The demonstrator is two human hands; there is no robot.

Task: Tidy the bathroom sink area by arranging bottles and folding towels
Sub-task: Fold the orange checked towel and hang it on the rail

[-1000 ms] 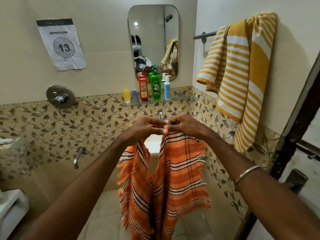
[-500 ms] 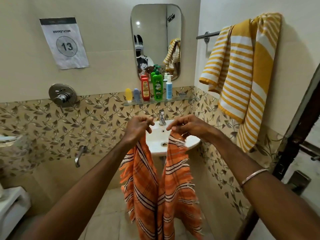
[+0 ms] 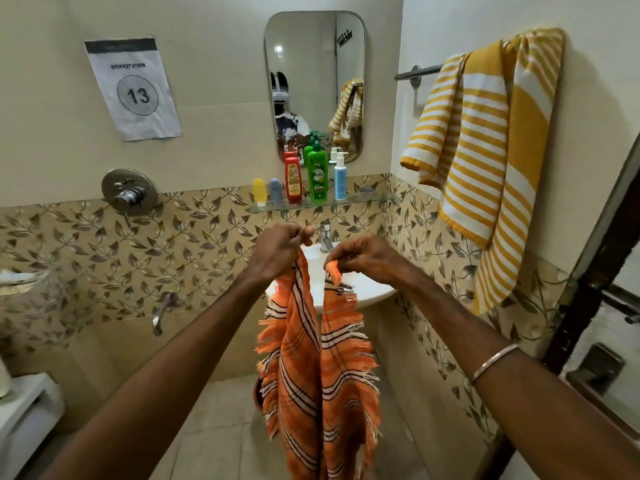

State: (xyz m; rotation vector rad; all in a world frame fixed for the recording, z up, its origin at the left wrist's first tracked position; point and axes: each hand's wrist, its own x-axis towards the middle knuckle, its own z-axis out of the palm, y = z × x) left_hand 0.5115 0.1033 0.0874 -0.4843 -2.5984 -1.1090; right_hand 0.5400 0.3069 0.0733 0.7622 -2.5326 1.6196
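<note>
We are in the towel-folding part of the job. Nearest to us, our two forearms reach forward, a metal bangle (image 3: 496, 362) on the right wrist. Between them hangs the orange striped towel (image 3: 320, 368), held up in the air in front of the sink (image 3: 360, 289) and draping down toward the floor. Our left hand (image 3: 277, 251) pinches one top corner with curled fingers, and our right hand (image 3: 367, 259) pinches the other, a scrap of orange cloth showing at its fingertips. The hands are near each other but apart, so the towel falls in two long hanging panels with a gap between them.

We judge the fold as only begun: the next move calls for bringing the two pinched corners together so the edges line up, then gathering the lower end without letting a corner slip.

The towel is thin woven cloth, orange with dark and white stripes, and frayed with fringe along its sides; it looks limp and likely to twist.

Farther off, the tap (image 3: 325, 237) stands behind the sink. Above it the glass shelf (image 3: 367, 201) carries a yellow tube (image 3: 259, 192), a grey-blue tube (image 3: 275, 190), a red bottle (image 3: 293, 180), a green pump bottle (image 3: 317, 174) and a blue pump bottle (image 3: 340, 176) in a neat row. A yellow striped towel (image 3: 485, 150) hangs unfolded on the wall rail (image 3: 415, 72).
</note>
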